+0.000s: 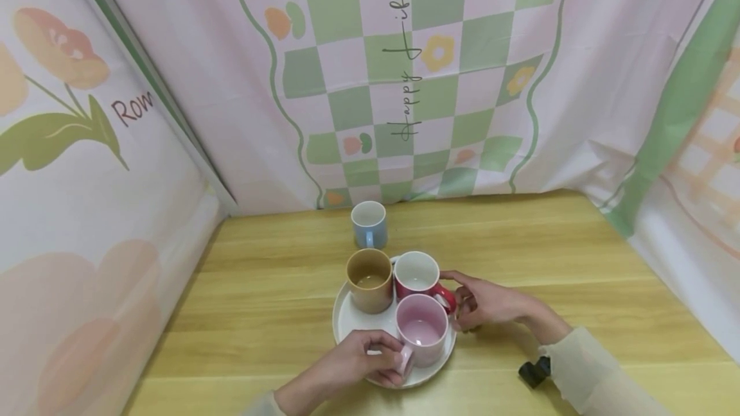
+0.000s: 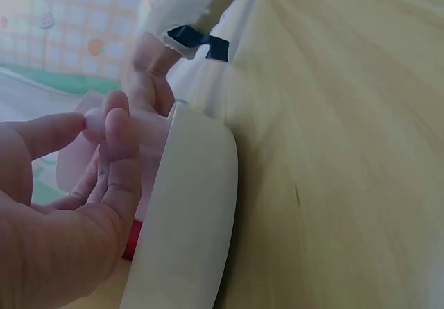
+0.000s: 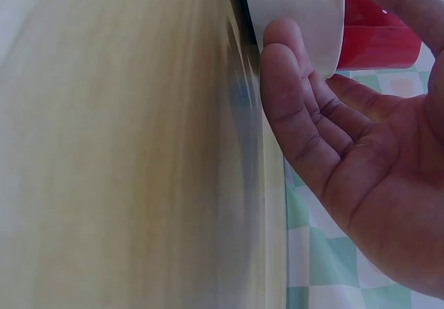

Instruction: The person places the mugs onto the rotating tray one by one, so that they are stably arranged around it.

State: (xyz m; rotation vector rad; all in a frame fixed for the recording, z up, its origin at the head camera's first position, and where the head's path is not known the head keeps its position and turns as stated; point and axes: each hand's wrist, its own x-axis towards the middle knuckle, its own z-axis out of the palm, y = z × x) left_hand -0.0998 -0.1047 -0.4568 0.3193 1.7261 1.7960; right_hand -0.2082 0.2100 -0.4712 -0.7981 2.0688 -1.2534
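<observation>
A round white plate (image 1: 342, 326) with a raised rim bears three mugs. At its front right is the pink mug (image 1: 426, 348), whose handle my left hand (image 1: 367, 355) pinches between thumb and fingers. Behind it stands the red mug (image 1: 407, 293), white inside, its handle turned to the right. My right hand (image 1: 491, 300) is at the plate's right edge, beside that red handle. In the right wrist view its fingers (image 3: 288, 94) lie loosely bent against the plate's outer wall (image 3: 298, 3). A tan mug (image 1: 370, 297) occupies the plate's back left.
Just behind the plate, a light blue mug (image 1: 377, 234) stands on the wooden table (image 1: 260, 313), handle facing front. Patterned cloth (image 1: 341, 108) hangs at the back and both sides. A black object (image 1: 534, 372) sits by the right sleeve.
</observation>
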